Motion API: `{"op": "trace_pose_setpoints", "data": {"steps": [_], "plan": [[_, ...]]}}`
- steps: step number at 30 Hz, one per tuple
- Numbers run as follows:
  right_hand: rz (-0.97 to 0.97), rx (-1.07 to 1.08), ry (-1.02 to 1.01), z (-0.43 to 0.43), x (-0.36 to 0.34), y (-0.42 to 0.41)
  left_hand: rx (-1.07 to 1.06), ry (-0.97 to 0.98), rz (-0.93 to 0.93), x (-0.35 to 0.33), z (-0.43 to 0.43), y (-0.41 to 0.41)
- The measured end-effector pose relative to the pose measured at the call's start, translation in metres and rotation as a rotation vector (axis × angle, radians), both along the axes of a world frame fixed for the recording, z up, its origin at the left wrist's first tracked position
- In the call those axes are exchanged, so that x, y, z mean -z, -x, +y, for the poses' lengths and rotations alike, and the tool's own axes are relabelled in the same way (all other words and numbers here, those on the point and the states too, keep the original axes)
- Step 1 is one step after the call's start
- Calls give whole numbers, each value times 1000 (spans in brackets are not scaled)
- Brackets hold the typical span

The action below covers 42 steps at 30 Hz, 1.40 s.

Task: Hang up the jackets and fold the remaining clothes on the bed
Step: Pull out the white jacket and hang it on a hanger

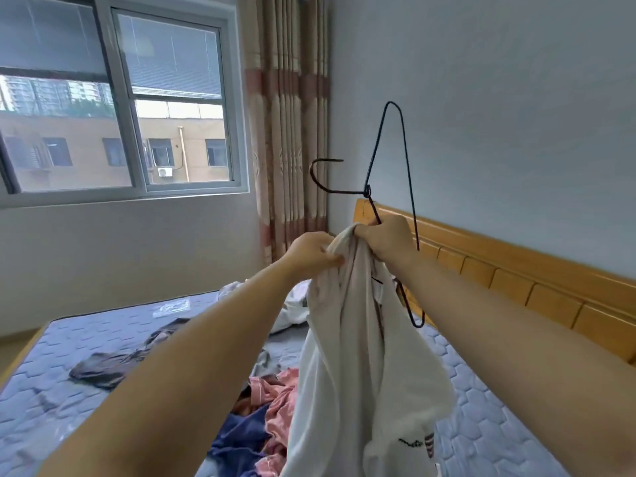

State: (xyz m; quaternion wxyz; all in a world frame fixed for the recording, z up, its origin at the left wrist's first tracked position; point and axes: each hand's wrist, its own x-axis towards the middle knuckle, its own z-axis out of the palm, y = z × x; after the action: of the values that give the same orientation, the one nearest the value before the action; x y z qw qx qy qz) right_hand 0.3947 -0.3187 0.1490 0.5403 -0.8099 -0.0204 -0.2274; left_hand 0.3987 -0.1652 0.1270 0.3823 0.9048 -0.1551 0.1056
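mid hang-up step: our left hand pinches white jacket collar, right hand fingers curled round hanger and cloth, held above bed. next, we judge: thread hanger into shoulder.

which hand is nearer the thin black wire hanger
Right. The right hand grips the thin black wire hanger itself; the left hand pinches the white garment just beside it.

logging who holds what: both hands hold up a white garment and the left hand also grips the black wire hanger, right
Not quite. The head view shows the right hand gripping the black wire hanger, not the left hand. Both hands do hold up the white garment.
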Motion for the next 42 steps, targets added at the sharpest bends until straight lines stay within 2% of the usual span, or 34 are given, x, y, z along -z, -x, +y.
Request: {"op": "trace_pose_setpoints", "data": {"steps": [5,9,12,17,20,22,24,27,28,30,32,35,36,40,42], "plan": [[28,92,-148,-42,17,6,-163,-168,-248,0,-41,2],[-13,175,-100,-74,29,18,-114,69,-363,-9,-84,7],[8,200,-101,-94,56,24,-14,171,-383,-13,-113,11],[142,310,-115,-121,113,36,55,380,-365,-12,-147,15],[212,424,-73,-147,126,46,52,436,-365,-11,-160,13],[200,556,-32,-174,113,55,53,399,-366,-11,-163,9],[146,681,-38,-203,84,67,73,268,-392,-16,-162,0],[-48,819,-15,-234,25,80,65,53,-523,-38,-166,-13],[-117,866,10,-238,5,84,59,62,-587,-47,-171,-14],[-225,911,30,-242,-29,90,29,201,-683,-58,-181,-12],[-140,867,102,-249,-44,94,-33,237,-543,-53,-186,-19],[140,805,203,-261,-28,103,-21,-151,-191,-18,-188,-43],[151,791,183,-264,-17,106,-14,-173,-143,-8,-187,-46],[114,784,-15,-269,13,108,-38,73,-197,-8,-192,-40],[92,772,-150,-272,18,102,-33,261,-134,-20,-192,-40]]}}
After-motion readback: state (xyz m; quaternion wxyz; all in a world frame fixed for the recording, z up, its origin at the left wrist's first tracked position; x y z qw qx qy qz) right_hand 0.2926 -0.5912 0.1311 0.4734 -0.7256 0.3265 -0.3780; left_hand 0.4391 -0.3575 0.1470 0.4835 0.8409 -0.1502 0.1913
